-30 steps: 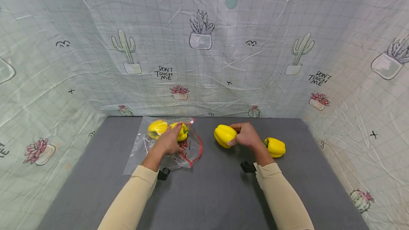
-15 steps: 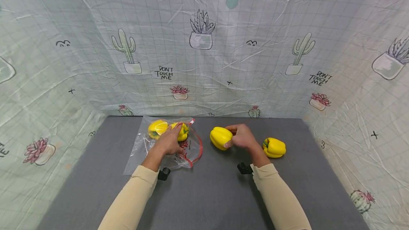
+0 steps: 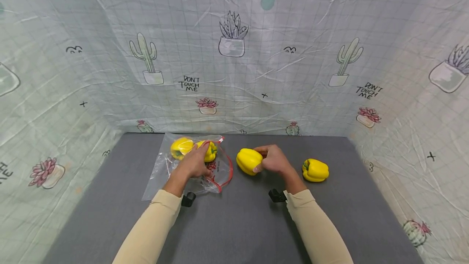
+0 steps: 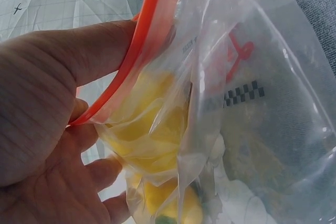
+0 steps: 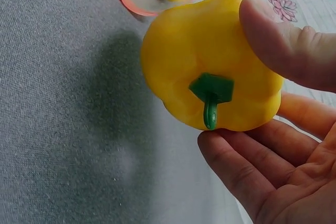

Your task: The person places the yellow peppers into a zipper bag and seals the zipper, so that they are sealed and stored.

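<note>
My right hand holds a yellow bell pepper between thumb and fingers. Its green stem faces the right wrist camera, and a shadow on the table suggests it is raised. On the left lies a clear zip bag with a red rim, its mouth spread toward the right. My left hand grips the bag's rim with the thumb and fingers. Inside the bag are two yellow bell peppers, one at the left and another partly hidden by the left hand.
Another yellow bell pepper lies on the grey table to the right of my right hand. Hanging cloth with printed cactus plants encloses the back and both sides. A black camera mount sits at the right wrist.
My right hand has moved left and slightly nearer with the bell pepper, closer to the bag's mouth. The left hand and the bag have stayed in place.
</note>
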A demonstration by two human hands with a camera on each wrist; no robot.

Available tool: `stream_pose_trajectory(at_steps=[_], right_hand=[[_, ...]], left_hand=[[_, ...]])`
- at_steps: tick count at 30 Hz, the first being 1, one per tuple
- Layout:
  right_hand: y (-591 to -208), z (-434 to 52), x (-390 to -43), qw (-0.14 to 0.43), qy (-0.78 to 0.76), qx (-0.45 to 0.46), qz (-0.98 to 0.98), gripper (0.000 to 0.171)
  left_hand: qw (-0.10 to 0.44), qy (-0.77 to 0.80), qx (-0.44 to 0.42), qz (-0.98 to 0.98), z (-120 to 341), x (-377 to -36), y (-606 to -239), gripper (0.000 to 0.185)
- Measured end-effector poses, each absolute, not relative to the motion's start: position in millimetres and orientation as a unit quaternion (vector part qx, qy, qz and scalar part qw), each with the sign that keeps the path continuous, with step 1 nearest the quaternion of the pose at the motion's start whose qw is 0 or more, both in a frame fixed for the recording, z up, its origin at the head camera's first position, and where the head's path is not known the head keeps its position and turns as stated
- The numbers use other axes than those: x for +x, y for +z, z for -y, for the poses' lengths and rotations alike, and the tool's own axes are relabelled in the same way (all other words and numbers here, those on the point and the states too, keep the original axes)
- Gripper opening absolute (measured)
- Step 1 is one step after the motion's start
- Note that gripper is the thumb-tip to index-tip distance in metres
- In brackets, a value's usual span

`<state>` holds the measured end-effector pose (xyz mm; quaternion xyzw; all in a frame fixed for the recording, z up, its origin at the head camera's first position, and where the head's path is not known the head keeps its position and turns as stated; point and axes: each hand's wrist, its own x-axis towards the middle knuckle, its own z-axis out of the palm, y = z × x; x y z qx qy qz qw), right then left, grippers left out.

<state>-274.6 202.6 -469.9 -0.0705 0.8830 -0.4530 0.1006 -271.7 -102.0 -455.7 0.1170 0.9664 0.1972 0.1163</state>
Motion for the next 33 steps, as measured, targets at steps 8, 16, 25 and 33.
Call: stream_pose_trajectory(at_steps=[8,16,25,33], right_hand=[[-468,-196,-275,0.102,-0.453,-0.085,-0.882,0.071],[-470,-188,-275,0.104,-0.452,-0.104,-0.88,0.071],[-469,-178,-274,0.101,-0.464,-0.109,-0.873,0.071],[-471,-169,-273,0.109,-0.481,-0.101,-0.864,0.071]], left_hand=[[0.111,0.194,0.115,-0.968,102,-272,-454,0.111],[0.114,0.196,0.119,-0.967,101,-271,-454,0.112],[0.116,0.205,0.119,-0.965,103,-271,-452,0.111],[0.125,0.207,0.119,-0.963,103,-271,-452,0.111]])
